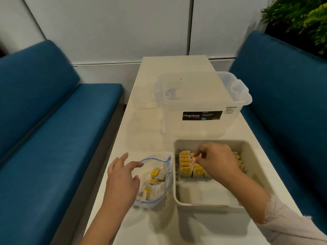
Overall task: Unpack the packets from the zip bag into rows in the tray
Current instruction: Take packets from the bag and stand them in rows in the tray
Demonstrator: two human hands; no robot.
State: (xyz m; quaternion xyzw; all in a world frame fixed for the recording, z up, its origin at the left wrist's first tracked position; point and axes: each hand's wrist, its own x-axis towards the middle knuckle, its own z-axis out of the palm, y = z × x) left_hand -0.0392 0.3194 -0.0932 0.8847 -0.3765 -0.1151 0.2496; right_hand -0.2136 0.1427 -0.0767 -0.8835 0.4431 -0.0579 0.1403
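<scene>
Booth seating: blue benches (44, 121), table (159, 71).

White packets (185, 169) with yellow labels were seen lined up in the pale grey tray (254, 167). More white-and-yellow packets were visible through the clear zip bag (159, 190), which was edged in blue. A black label with white lettering was carried on the clear storage box (201, 105). The cream table (141, 138) was flanked by deep blue benches (44, 121), and green foliage (300, 16) was glimpsed far right.
</scene>
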